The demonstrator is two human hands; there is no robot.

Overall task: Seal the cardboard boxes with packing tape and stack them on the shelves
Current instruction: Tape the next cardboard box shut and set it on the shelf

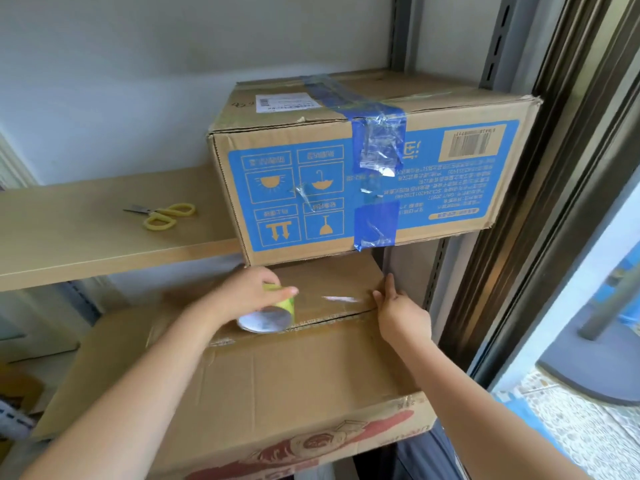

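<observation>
A large plain cardboard box [277, 386] with red print on its front lies below the shelf board. My left hand [247, 292] grips a roll of clear packing tape [273, 313] over the box's top seam. A shiny strip of tape [336, 299] runs from the roll to the right. My right hand [398, 310] presses that strip's end down at the box's right edge with straight fingers. A second cardboard box [363, 168], blue-printed and sealed with blue tape, sits on the shelf above.
Yellow-handled scissors [164, 214] lie on the wooden shelf board [86, 237] to the left. Metal shelf uprights [498, 39] and a dark door frame [554, 168] stand close on the right. A white wall is behind.
</observation>
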